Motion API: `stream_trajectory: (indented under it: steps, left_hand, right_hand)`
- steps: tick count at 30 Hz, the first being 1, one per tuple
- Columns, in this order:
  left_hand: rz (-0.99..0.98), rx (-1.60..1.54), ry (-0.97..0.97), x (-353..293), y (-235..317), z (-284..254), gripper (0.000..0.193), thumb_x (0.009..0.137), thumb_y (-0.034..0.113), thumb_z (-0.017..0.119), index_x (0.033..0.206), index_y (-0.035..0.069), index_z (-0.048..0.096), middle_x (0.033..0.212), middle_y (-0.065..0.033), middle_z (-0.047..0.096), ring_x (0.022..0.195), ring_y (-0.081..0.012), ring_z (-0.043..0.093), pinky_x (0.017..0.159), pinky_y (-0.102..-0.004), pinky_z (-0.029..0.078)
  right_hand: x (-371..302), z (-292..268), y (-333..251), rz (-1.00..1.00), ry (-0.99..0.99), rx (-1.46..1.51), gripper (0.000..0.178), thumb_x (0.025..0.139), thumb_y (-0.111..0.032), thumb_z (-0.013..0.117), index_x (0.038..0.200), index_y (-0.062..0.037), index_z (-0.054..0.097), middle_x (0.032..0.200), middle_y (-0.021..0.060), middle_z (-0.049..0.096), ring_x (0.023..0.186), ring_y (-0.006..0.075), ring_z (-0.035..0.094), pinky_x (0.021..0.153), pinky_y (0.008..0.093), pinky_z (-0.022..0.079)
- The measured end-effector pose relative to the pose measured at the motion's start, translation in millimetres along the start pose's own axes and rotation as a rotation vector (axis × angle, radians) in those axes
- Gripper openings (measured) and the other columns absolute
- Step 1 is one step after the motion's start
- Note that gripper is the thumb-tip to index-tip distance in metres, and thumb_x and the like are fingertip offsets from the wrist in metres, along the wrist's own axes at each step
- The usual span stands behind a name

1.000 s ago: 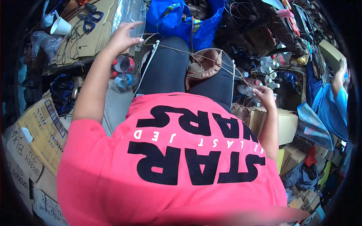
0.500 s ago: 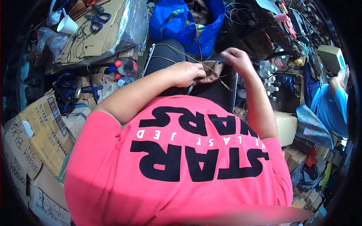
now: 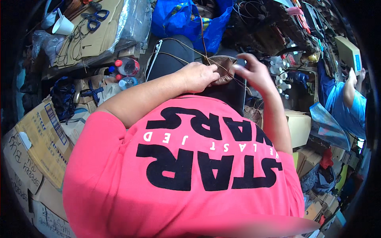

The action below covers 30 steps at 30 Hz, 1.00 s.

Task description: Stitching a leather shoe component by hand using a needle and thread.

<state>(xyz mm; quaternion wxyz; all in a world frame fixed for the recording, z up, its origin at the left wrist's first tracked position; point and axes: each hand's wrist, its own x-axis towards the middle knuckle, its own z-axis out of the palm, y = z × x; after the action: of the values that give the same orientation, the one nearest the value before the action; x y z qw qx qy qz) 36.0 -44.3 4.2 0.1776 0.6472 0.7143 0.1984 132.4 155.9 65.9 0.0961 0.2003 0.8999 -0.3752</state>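
Brown leather forms the shoe point(image 3: 226, 63), which sits over the lap point(image 3: 174, 49) at upper centre. The hands, spread wide a second ago with cord point(image 3: 173, 57) between them, have now closed in on it, so the work seems centred on its edge. The left hand point(image 3: 200, 76) is curled at its left side, apparently gripping; the right hand point(image 3: 254, 73), blurred, bends loosely at its right, and whether it pinches cord I cannot tell. Upper left, scissors point(image 3: 94, 25) lie on card point(image 3: 109, 23); boxes point(image 3: 43, 139) crowd the left; a co-worker point(image 3: 341, 103) shows at far right.

Cord point(image 3: 173, 58) crossing thigh point(image 3: 176, 49), blue bag point(image 3: 168, 28) beyond
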Motion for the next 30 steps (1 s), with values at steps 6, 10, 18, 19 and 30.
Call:
stream_trajectory:
  steps: [6,10,18,19,30]
  left_hand:
    - [-0.035,0.001,-0.008,-9,-5,4,0.022,0.077,0.017,0.062,0.096,0.007,0.055,0.089,-0.0125,0.054,0.075,-0.0318,0.061,0.065,-0.0430,0.049]
    - [-0.060,-0.143,0.031,-13,-9,0,0.029,0.079,0.018,0.063,0.105,0.007,0.059,0.099,-0.0117,0.058,0.087,-0.0308,0.060,0.075,-0.0398,0.049]
    - [-0.032,-0.300,0.232,45,-30,-17,0.033,0.079,0.024,0.062,0.106,0.005,0.059,0.103,-0.0132,0.060,0.097,-0.0281,0.057,0.084,-0.0360,0.045]
    - [-0.077,-0.343,0.162,55,-30,-15,0.032,0.078,0.025,0.063,0.103,0.004,0.060,0.101,-0.0130,0.061,0.094,-0.0258,0.058,0.081,-0.0352,0.046]
    - [-0.316,-0.434,0.171,89,-40,10,0.023,0.069,0.026,0.072,0.076,0.005,0.063,0.072,-0.0104,0.063,0.067,-0.0167,0.058,0.065,-0.0313,0.046]
  right_hand:
    - [30,22,38,-0.026,-0.213,0.094,0.024,0.084,-0.023,0.064,0.080,0.0001,0.061,0.066,0.0053,0.058,0.064,0.0101,0.049,0.061,0.0292,0.043]
    - [34,39,55,-0.104,-0.055,0.229,0.023,0.084,-0.022,0.065,0.080,0.0000,0.059,0.075,0.0050,0.055,0.071,0.0102,0.049,0.065,0.0276,0.042]
    - [9,24,19,-0.250,0.211,0.034,0.027,0.082,-0.027,0.067,0.082,-0.0005,0.059,0.074,0.0075,0.055,0.069,0.0131,0.050,0.063,0.0279,0.042]
    - [3,21,19,-0.184,0.099,0.006,0.026,0.082,-0.025,0.067,0.086,-0.0003,0.059,0.073,0.0047,0.054,0.070,0.0101,0.048,0.063,0.0258,0.041]
    - [-38,8,28,-0.307,-0.029,0.067,0.024,0.081,-0.019,0.058,0.070,0.0017,0.052,0.060,0.0118,0.045,0.053,0.0212,0.045,0.053,0.0342,0.040]
